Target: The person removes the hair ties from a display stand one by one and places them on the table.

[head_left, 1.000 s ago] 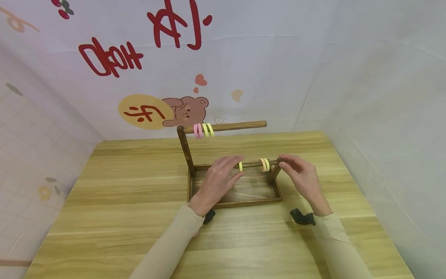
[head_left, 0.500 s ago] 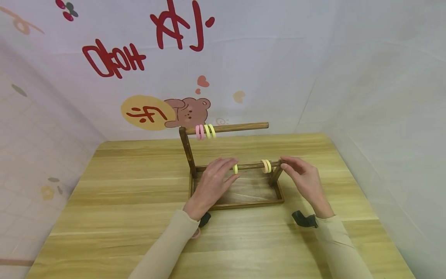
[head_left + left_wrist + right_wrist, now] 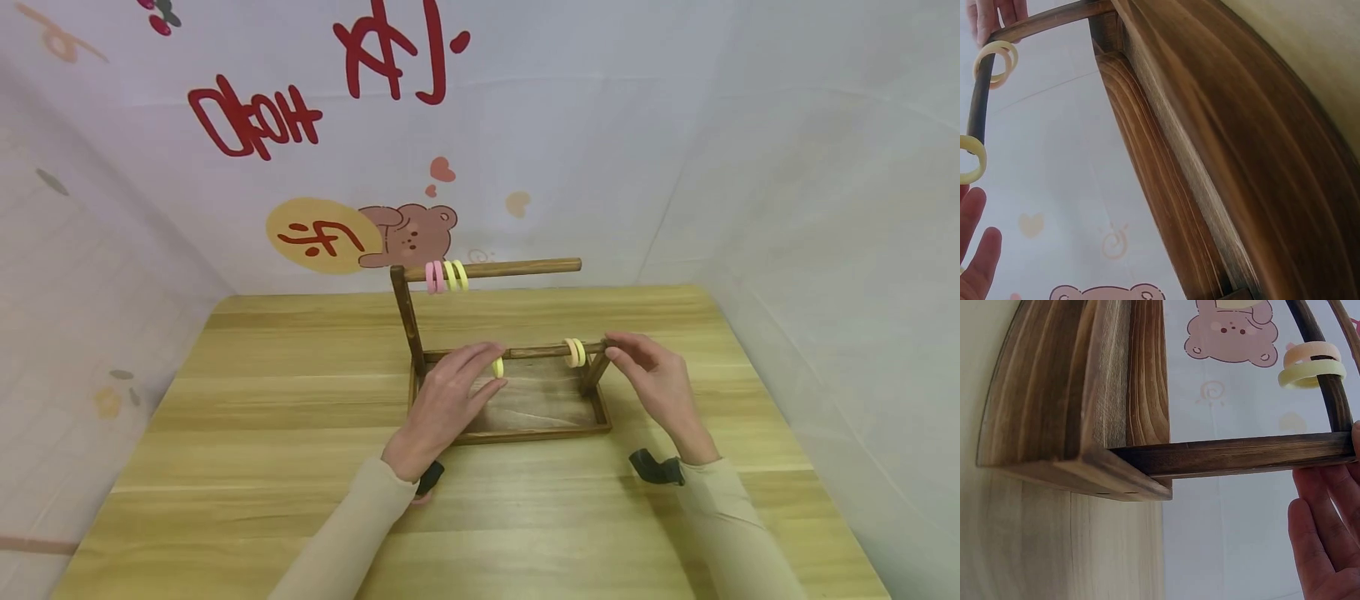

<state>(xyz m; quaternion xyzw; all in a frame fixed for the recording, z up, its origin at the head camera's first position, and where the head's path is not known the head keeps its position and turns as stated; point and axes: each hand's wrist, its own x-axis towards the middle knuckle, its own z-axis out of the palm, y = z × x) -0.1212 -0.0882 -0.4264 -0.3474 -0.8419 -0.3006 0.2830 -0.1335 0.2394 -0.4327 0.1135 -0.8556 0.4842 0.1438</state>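
Note:
My left hand pinches a yellow ring between thumb and fingers at the free left end of the lower rod. In the left wrist view, that yellow ring is right at the rod's tip; whether it is fully off cannot be told. A peach ring and another yellow ring hang together near the rod's right end. There my right hand grips the top of the short post where the rod joins it. The right wrist view shows the fingers against this post.
Two pink rings and two yellow rings hang on the upper rod, whose right end is free. Its tall post stands at the left of the wooden tray base. A pink ring lies partly hidden by my left wrist.
My left hand has slid the pinched yellow ring leftward along the lower rod to its free end. My right hand stays at the post. The head view has shifted slightly.

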